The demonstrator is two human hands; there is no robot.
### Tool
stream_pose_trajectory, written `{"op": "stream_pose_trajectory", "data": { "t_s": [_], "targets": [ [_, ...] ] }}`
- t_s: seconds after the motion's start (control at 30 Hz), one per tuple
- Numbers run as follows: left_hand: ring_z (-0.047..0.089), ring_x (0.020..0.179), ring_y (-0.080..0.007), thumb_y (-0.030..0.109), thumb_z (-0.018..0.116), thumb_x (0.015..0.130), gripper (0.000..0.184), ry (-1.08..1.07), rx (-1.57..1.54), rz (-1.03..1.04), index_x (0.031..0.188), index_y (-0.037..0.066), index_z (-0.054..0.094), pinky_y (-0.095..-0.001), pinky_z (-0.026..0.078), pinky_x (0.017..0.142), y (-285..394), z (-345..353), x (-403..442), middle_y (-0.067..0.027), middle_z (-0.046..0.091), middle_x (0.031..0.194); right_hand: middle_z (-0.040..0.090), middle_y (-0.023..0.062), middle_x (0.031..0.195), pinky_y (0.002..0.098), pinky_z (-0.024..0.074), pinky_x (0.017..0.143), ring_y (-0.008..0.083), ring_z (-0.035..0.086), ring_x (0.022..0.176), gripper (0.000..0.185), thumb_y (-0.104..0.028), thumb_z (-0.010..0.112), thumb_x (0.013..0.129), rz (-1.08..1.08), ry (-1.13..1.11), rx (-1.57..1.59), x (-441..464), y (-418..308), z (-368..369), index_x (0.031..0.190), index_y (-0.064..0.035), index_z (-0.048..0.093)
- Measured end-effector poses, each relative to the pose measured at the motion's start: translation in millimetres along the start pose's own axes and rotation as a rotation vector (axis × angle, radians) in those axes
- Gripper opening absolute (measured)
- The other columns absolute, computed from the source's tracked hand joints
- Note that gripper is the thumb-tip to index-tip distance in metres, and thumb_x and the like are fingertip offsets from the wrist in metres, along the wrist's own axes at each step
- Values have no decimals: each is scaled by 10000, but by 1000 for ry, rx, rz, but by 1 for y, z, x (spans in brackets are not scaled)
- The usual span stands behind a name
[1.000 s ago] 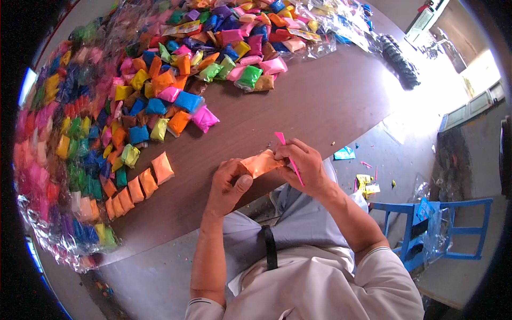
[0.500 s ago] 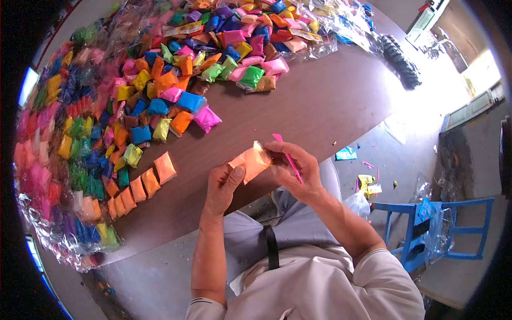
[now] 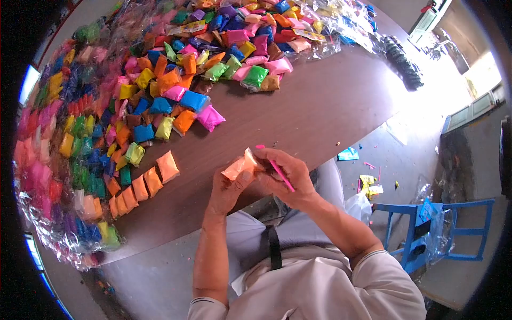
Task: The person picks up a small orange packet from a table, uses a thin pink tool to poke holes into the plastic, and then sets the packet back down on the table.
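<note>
My left hand (image 3: 228, 189) is closed on a light orange packet (image 3: 237, 166) in clear wrapping, its thumb pressed on the front. My right hand (image 3: 290, 176) is closed round a thin pink plastic stick (image 3: 281, 175). The fingertips of that hand also touch the packet's right end; exactly how they grip it is partly hidden. Both hands are close together above the table's near edge. To their left lies a slanting row of similar orange packets (image 3: 140, 188) on the tabletop.
A large heap of colourful packets (image 3: 160, 106) covers the left and far part of the brown table (image 3: 320, 101). A dark ribbed object (image 3: 402, 63) lies at the far right. Beside my legs stands a blue chair frame (image 3: 410, 229), with scraps (image 3: 368, 184) on the floor.
My hands have drawn closer together and shifted slightly down and left. The packet is tilted and more covered by my fingers. The pink stick has moved left with my right hand.
</note>
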State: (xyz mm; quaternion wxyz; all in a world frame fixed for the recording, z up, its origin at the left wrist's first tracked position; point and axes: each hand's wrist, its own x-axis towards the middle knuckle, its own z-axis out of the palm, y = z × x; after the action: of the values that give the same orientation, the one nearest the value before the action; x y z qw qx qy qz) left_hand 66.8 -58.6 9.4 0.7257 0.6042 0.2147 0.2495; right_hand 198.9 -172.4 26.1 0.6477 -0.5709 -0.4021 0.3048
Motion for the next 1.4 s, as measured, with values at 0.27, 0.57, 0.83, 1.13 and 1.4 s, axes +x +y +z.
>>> {"op": "stream_pose_trajectory", "data": {
  "t_s": [0.27, 0.57, 0.83, 1.13, 1.4],
  "targets": [
    [554, 844, -63, 416, 620, 904, 420, 29, 125, 14, 1025, 16, 668, -223, 457, 702, -1, -5, 1, 0, 637, 920, 641, 45, 1009, 255, 473, 821, 109, 584, 914, 360, -96, 679, 835, 153, 89, 254, 0, 8, -1, 1167, 0, 580],
    [603, 894, -145, 418, 634, 878, 471, 69, -78, -19, 1102, 4, 608, -269, 462, 766, -13, -23, 1, -68, 645, 1002, 632, 33, 839, 228, 475, 675, 90, 580, 758, 265, -133, 640, 882, 255, 145, 450, 6, 12, -13, 1093, 23, 602],
    [548, 781, -52, 437, 637, 883, 418, 147, -127, 0, 994, 36, 675, -209, 409, 658, -6, -5, 2, 17, 641, 868, 618, 14, 817, 220, 447, 644, 72, 547, 731, 304, -252, 629, 913, 296, -65, 363, 8, 11, 0, 1050, 20, 630],
    [526, 752, -78, 393, 637, 893, 380, 77, 58, -1, 953, 19, 666, -250, 431, 652, 0, -3, 0, 23, 605, 844, 599, -5, 841, 210, 432, 681, 65, 524, 762, 271, -204, 647, 892, 291, -115, 333, 32, 0, -19, 1026, 31, 633],
    [575, 846, -139, 283, 650, 894, 294, -31, 258, 114, 943, -6, 642, -286, 460, 746, 0, 3, 3, -56, 628, 898, 603, -14, 780, 249, 458, 642, 68, 546, 733, 254, -261, 666, 863, 141, -231, 153, 39, 5, -18, 921, -15, 644]
  ]
}}
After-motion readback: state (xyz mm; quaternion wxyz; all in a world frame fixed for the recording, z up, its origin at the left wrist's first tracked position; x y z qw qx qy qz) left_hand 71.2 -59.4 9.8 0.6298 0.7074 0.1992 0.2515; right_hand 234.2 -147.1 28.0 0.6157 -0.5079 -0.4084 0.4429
